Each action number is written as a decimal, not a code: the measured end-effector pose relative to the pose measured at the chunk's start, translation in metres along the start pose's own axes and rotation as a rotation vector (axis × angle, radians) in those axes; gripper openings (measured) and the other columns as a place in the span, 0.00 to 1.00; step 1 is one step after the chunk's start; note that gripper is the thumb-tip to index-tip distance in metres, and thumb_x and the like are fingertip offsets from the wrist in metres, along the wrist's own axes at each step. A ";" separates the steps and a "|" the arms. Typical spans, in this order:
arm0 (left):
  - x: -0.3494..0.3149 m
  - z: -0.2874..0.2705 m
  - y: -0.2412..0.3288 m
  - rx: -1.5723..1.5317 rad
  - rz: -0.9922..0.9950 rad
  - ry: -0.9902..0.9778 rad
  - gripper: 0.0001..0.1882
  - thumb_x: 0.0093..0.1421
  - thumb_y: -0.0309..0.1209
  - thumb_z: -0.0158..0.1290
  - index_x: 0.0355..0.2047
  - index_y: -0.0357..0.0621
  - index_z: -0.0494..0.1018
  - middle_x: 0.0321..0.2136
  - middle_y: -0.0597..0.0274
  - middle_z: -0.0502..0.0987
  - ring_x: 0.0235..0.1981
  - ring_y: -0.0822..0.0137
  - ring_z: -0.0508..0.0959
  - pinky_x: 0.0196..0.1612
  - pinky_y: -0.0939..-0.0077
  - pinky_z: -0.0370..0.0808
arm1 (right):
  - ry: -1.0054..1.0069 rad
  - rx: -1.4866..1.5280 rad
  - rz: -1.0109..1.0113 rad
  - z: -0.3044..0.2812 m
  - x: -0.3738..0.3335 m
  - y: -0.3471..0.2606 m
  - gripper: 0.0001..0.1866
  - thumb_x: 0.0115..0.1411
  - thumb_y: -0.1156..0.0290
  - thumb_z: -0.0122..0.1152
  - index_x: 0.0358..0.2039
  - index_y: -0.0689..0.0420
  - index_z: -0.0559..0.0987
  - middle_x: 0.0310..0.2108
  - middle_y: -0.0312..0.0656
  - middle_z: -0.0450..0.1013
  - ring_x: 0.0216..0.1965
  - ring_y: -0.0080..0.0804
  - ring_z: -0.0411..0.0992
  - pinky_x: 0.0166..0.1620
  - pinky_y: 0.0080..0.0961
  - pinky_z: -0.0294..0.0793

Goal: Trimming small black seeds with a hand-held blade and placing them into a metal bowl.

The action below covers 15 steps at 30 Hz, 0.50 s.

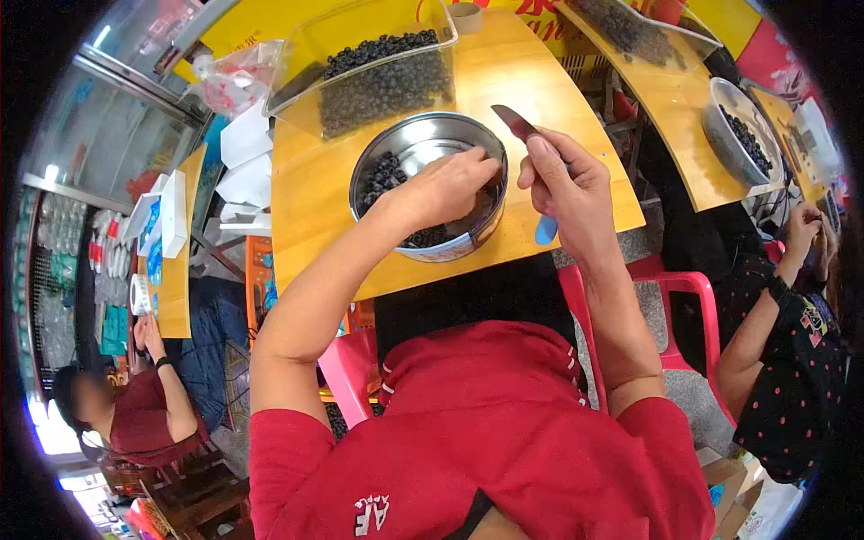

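In my right hand (pixel 576 180) is a small knife (pixel 516 123), blade pointing up and left, with a blue handle end (pixel 546 229) showing below the fingers. The hand is closed around it, just right of a round metal bowl (pixel 432 121). My left hand (pixel 447 187) reaches into this bowl, fingers curled down at its right side; whatever they pinch is hidden. Small dark round pieces (pixel 387 173) lie along the bowl's left side, and more dark bits show below my left wrist.
Behind the bowl, a clear plastic bin (pixel 450 40) holds many dark round pieces on the wooden table (pixel 306 180). A paper-roll-like cylinder (pixel 466 18) stands beside it. Pink chairs (pixel 688 283) flank me. One person (pixel 135 405) sits left; another (pixel 774 333) works at right near a bowl (pixel 715 135).
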<state>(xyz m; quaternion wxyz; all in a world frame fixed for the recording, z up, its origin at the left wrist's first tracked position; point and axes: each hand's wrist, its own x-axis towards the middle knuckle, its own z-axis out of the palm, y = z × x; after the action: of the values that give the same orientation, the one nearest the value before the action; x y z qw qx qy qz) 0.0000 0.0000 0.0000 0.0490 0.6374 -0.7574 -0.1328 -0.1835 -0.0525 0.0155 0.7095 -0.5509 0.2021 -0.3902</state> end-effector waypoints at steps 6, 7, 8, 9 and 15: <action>-0.014 -0.008 -0.008 -0.331 0.072 0.121 0.18 0.50 0.20 0.54 0.43 0.36 0.71 0.40 0.49 0.74 0.40 0.55 0.76 0.45 0.66 0.72 | -0.020 -0.012 -0.030 0.001 0.003 0.003 0.15 0.66 0.69 0.52 0.48 0.63 0.74 0.22 0.34 0.70 0.15 0.10 0.55 0.18 0.10 0.51; -0.018 -0.011 -0.005 -0.550 0.006 0.209 0.16 0.52 0.21 0.55 0.42 0.36 0.72 0.38 0.54 0.75 0.38 0.60 0.76 0.43 0.69 0.72 | -0.018 -0.013 -0.019 0.000 0.003 0.003 0.15 0.66 0.69 0.51 0.48 0.64 0.74 0.22 0.34 0.70 0.15 0.10 0.55 0.18 0.10 0.51; -0.022 -0.014 0.000 -0.768 -0.064 0.296 0.13 0.54 0.23 0.55 0.42 0.36 0.73 0.35 0.59 0.77 0.36 0.66 0.76 0.41 0.73 0.72 | -0.016 -0.013 -0.007 0.000 0.002 0.004 0.15 0.66 0.69 0.51 0.48 0.64 0.74 0.22 0.34 0.70 0.15 0.10 0.55 0.18 0.09 0.51; -0.026 -0.016 0.006 -0.770 -0.063 0.292 0.13 0.54 0.23 0.55 0.42 0.36 0.73 0.35 0.59 0.77 0.36 0.66 0.76 0.41 0.73 0.72 | -0.012 -0.013 -0.005 0.000 0.001 0.004 0.15 0.66 0.69 0.51 0.48 0.64 0.74 0.22 0.34 0.70 0.15 0.10 0.55 0.18 0.09 0.51; -0.044 -0.008 0.036 -1.297 -0.007 0.512 0.15 0.55 0.24 0.58 0.45 0.39 0.73 0.35 0.66 0.77 0.34 0.77 0.73 0.36 0.83 0.70 | -0.014 0.001 0.019 0.012 -0.005 0.009 0.14 0.66 0.69 0.51 0.47 0.64 0.75 0.22 0.33 0.70 0.15 0.10 0.56 0.18 0.10 0.53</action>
<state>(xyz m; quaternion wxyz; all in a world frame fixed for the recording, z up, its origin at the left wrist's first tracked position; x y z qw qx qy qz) -0.0245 0.0474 0.0219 0.5964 0.4932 -0.4877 -0.4040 -0.1747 -0.0406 0.0098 0.7148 -0.5515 0.2023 -0.3795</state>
